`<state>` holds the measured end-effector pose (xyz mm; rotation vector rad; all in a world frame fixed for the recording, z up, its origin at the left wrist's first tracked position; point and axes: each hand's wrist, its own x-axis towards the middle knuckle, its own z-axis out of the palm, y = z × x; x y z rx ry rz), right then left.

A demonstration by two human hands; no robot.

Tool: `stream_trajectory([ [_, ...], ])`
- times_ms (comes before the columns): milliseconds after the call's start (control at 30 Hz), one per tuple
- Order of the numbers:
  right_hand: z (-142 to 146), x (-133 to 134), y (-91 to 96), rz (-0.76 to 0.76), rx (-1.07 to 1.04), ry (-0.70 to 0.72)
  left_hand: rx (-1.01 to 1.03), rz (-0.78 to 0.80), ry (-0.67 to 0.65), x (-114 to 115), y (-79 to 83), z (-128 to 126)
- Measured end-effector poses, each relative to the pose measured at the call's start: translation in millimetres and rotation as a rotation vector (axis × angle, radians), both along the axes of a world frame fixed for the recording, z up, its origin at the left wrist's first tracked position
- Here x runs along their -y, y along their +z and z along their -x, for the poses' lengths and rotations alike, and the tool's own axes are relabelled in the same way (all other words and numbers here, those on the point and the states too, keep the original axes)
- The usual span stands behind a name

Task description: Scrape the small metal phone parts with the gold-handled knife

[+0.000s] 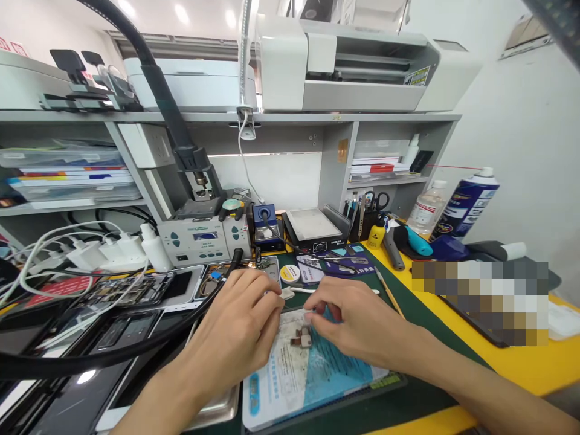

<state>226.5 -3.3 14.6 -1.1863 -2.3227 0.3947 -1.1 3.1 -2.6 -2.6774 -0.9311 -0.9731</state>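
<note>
My left hand (244, 317) hovers over the left edge of a blue-and-white printed pad (290, 393), its fingers curled together. Whatever those fingers hold, if anything, is hidden. Opposite it, my right hand (351, 317) has thumb and index finger brought together in a pinch; anything between the tips is too small to name. Below and between both hands, a small metal part with a brown flex strip (302, 338) lies on the pad. Just behind the fingertips runs a white cable (303, 290), with a pale end piece (287, 293) near my left fingers.
Phones and phone parts (131, 332) crowd the left side, crossed by a thick black hose (113, 362). Behind stand a soldering station (199, 241), a heating plate (315, 226) and a round tin (290, 273). A brush (388, 293), bottle (426, 208) and spray can (466, 202) are at right.
</note>
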Motion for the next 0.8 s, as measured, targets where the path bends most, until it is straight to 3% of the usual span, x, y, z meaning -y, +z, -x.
stream_trajectory([
  [800, -1.4, -0.3, 10.0, 0.161, -0.006, -0.019, -0.012, -0.004, 0.007, 1.3, 0.3, -0.9],
])
